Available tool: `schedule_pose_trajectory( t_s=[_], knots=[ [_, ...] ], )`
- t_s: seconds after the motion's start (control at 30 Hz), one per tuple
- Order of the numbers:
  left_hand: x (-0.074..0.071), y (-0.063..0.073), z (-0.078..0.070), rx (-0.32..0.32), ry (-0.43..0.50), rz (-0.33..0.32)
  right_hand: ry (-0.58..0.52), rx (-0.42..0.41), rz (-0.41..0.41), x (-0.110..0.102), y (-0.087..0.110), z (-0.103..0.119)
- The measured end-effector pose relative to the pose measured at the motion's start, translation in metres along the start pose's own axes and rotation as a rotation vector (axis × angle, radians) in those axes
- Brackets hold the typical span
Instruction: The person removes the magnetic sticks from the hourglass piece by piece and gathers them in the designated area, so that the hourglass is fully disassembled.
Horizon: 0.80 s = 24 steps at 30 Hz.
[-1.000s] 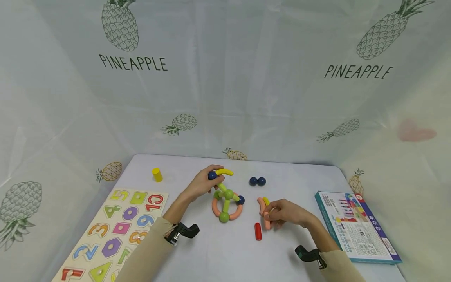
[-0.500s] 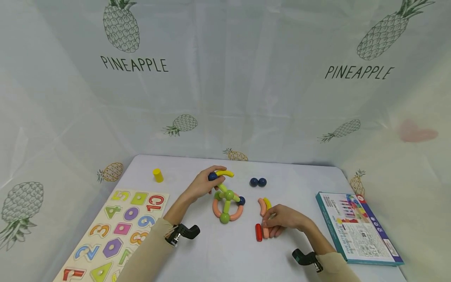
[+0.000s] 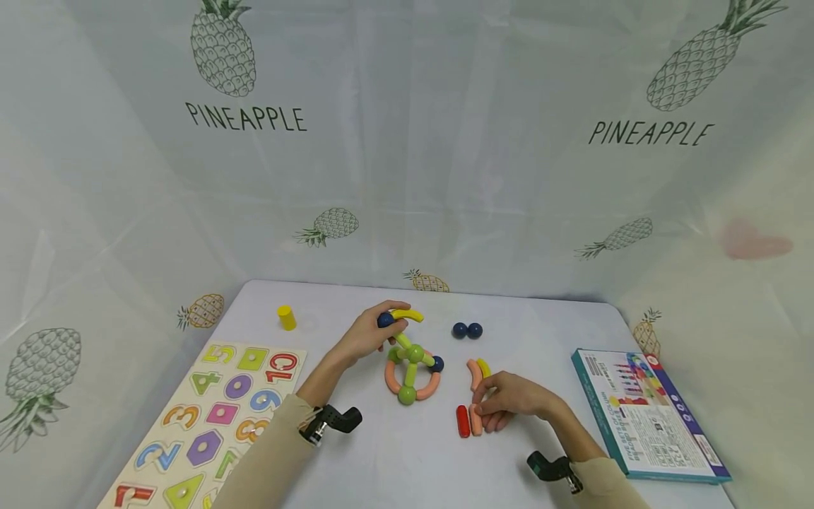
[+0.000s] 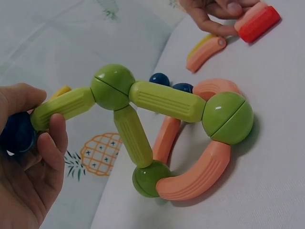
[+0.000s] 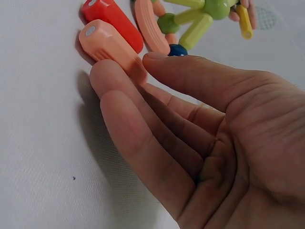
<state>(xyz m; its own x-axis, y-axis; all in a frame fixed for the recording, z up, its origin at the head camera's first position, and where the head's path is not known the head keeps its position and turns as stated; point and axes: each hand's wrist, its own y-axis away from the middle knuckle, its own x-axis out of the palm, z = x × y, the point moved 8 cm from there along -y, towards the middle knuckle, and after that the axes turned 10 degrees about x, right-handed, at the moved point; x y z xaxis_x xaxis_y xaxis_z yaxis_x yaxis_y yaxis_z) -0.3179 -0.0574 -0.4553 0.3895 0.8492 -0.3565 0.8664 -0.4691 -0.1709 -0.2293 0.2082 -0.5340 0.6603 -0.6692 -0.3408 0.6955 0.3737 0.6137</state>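
Observation:
My left hand (image 3: 367,332) holds a ball-and-stick magnetic toy at a dark blue ball (image 4: 18,131) and the light green rod (image 4: 64,107) joined to it. A curved yellow rod (image 3: 407,314) sticks out from that ball. Lower down, green balls (image 4: 227,118), green rods and curved salmon rods (image 4: 195,176) form a frame, with its salmon loop on the table. My right hand (image 3: 511,396) pinches a short salmon rod (image 5: 112,50) at one end, thumb on one side and fingers on the other. It lies on the table against a red rod (image 5: 114,24).
Two dark blue balls (image 3: 467,331) sit together behind. Curved salmon (image 3: 474,375) and yellow (image 3: 484,367) rods lie beyond my right hand. At left are a number puzzle board (image 3: 295,346) and a yellow cylinder (image 3: 287,317); a box (image 3: 655,417) lies at right.
The salmon rod in my right hand has come nearer me and left, up against the red rod, which has shifted slightly left. My left hand stays on the toy.

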Motion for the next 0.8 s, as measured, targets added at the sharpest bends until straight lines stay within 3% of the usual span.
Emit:
schedule_pose_trajectory(
  t_s=[0.43,0.63,0.8],
  knots=[
    [0.0,0.001,0.0,0.0,-0.006,0.001,0.035,-0.017,0.0,-0.003,0.003,0.013],
    [-0.001,0.001,-0.002,0.001,-0.01,-0.002,0.117,-0.141,-0.08,-0.025,0.005,0.053],
    [0.001,-0.001,-0.005,0.015,-0.031,0.015,0.105,-0.289,-0.226,-0.037,-0.002,0.097]
  ],
)
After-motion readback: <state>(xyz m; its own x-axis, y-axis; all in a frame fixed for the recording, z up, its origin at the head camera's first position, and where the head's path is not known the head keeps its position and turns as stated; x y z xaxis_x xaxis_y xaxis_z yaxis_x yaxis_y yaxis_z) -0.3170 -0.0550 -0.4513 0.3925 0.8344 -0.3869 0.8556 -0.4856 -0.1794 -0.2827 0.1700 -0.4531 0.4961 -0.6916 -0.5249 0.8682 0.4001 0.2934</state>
